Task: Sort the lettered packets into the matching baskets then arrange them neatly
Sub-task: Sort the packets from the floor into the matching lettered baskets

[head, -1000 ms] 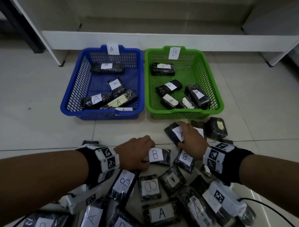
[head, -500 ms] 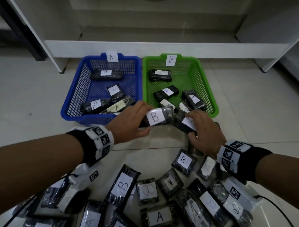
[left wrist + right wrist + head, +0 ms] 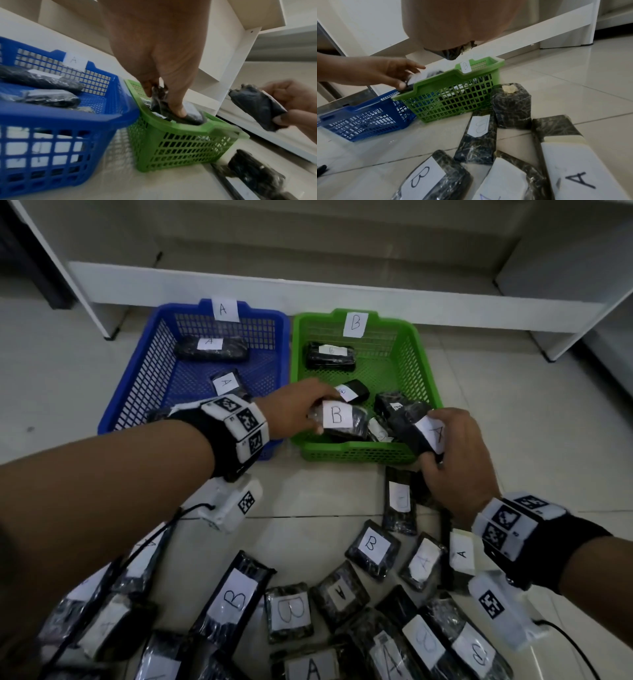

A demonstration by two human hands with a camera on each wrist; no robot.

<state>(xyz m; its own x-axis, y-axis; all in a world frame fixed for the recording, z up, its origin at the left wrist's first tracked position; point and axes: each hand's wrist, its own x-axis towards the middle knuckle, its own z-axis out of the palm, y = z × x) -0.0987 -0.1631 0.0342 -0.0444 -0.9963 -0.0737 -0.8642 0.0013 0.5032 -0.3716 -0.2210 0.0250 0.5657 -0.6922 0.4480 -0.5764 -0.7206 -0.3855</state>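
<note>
Two baskets are set side by side on the floor (image 3: 513, 422): the blue basket (image 3: 137, 392), tagged A, and the green basket (image 3: 421, 364), tagged B. Both already contain several dark packets with matching labels. Many unsorted packets (image 3: 236, 597) are left scattered on the floor nearer the person, so the sorting is judged well short of complete, and the neat arranging has not been started.

Since one second ago, both hands have been raised from the floor pile and carried forward to the baskets. The left hand (image 3: 291, 412) has been brought over the near left corner of the green basket, and its fingers (image 3: 176, 108) are curled round the B packet (image 3: 339, 419), which is held at or just inside the near rim. This packet is matched to its basket; release is judged to be the step in hand.

The right hand (image 3: 455, 460) is held at the near right corner of the green basket, with its fingers clenched round the A packet (image 3: 421, 433). This packet does not belong there; transfer leftward to the blue basket is required, and a drop at the present position would produce a mis-sort.
</note>
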